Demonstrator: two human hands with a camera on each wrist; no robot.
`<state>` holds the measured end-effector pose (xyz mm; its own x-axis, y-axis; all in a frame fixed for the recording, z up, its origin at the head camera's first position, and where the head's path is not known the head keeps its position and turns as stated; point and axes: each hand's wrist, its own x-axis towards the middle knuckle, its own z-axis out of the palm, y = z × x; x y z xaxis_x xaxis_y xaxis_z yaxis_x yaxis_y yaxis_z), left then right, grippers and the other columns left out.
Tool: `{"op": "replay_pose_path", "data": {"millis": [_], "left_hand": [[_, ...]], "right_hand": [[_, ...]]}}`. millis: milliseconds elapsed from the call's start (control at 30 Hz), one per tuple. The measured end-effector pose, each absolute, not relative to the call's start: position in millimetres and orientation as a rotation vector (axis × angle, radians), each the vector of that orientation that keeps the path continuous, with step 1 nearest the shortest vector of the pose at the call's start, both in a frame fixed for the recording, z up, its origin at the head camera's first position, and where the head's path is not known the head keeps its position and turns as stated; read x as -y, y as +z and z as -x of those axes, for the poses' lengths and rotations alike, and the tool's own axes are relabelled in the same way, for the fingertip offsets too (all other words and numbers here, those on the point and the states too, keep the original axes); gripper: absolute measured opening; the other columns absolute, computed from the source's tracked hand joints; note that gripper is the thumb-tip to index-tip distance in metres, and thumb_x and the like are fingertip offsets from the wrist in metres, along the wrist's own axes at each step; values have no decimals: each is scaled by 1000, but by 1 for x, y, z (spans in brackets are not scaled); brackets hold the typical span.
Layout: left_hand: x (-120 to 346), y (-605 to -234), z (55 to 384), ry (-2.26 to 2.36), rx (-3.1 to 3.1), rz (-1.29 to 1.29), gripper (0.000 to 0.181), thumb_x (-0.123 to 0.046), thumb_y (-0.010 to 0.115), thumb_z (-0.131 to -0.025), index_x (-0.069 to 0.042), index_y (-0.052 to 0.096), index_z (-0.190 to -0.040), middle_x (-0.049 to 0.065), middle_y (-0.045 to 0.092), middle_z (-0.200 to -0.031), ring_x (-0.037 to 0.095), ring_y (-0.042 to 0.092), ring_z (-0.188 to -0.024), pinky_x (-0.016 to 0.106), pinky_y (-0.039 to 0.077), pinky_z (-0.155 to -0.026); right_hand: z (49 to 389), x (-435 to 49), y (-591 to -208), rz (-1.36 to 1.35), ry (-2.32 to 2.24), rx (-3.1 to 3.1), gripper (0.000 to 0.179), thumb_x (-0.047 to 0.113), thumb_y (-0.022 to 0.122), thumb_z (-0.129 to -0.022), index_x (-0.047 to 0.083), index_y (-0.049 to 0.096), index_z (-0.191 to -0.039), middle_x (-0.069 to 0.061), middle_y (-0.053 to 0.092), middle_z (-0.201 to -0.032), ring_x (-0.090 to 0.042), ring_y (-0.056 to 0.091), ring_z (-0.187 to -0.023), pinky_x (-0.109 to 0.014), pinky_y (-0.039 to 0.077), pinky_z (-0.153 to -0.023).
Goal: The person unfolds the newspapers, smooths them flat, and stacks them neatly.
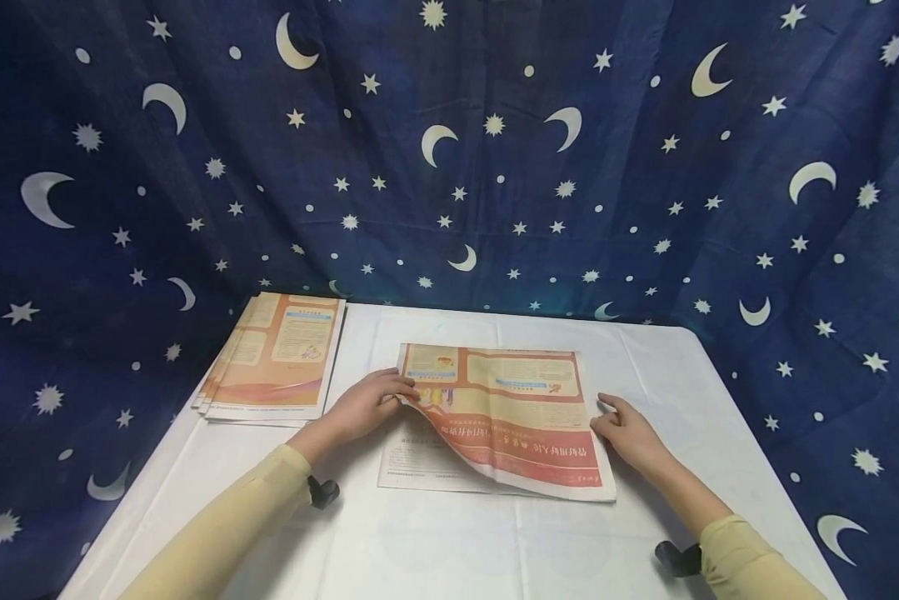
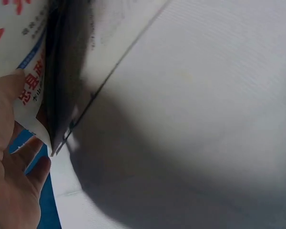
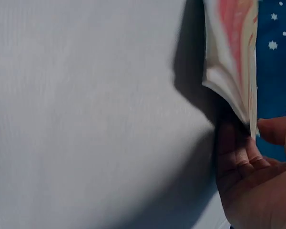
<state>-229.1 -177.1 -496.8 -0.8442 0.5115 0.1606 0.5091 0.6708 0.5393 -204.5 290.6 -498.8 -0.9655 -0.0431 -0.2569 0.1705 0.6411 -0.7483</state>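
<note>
A folded newspaper with orange and red printing lies on the table, its left part lifted so that a lower, mostly white page shows. My left hand pinches the raised left edge. In the left wrist view, the thumb of the left hand lies on the upper page and its fingers sit below. At the right edge is my right hand, fingers fairly straight and close along the paper. The right wrist view shows the right hand with fingertips at the paper's edge and a gap beside the thumb.
A stack of similar folded newspapers sits at the table's back left corner. A white cloth covers the table. Behind it hangs a dark blue curtain with moons and stars. Both wrists carry small black devices.
</note>
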Motion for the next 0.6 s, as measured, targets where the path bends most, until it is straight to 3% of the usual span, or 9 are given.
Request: {"op": "replay_pose_path", "data": {"millis": [133, 200, 267, 367, 467, 600], "left_hand": [[175, -489, 232, 1137, -2794, -754, 23, -14, 61, -103, -17, 75, -121, 4, 66, -134, 30, 52, -135, 49, 36, -116], [173, -485, 233, 1227, -2756, -684, 23, -19, 61, -105, -19, 75, -123, 0, 67, -132, 27, 56, -131, 49, 39, -114], [173, -481, 235, 1289, -2726, -599, 25, -26, 59, -106, -21, 74, -126, -1, 67, -133, 26, 56, -131, 50, 40, -113], [172, -476, 237, 1341, -2706, -503, 32, -34, 58, -106, -23, 70, -134, 1, 65, -139, 31, 52, -137, 54, 37, -114], [171, -473, 240, 1401, -2681, -446, 39, -40, 57, -105, -23, 66, -139, 3, 63, -141, 34, 46, -141, 59, 32, -116], [171, -469, 245, 1478, -2645, -408, 43, -44, 56, -105, -21, 66, -139, 3, 64, -139, 32, 46, -142, 60, 32, -116]], "right_hand": [[208, -302, -503, -49, -1285, -2626, 64, 22, 54, -107, 0, 26, -160, -19, 61, -117, -25, 58, -89, -30, 51, -62], [211, -308, -506, 26, -1293, -2660, 62, 18, 52, -107, 2, 26, -161, -23, 57, -130, -29, 59, -99, -30, 54, -68], [215, -313, -508, 122, -1305, -2699, 63, 14, 53, -107, 4, 24, -162, -26, 51, -141, -37, 58, -113, -38, 57, -81], [219, -316, -510, 284, -1311, -2769, 72, 10, 62, -102, 5, 23, -162, -31, 38, -152, -48, 49, -130, -55, 47, -102], [224, -313, -505, 398, -1343, -2827, 78, 5, 69, -97, 2, 25, -161, -33, 31, -154, -54, 41, -135, -68, 35, -108], [234, -303, -498, 505, -1440, -2882, 70, -3, 69, -93, -4, 36, -155, -34, 33, -151, -56, 34, -138, -72, 32, -108]]}}
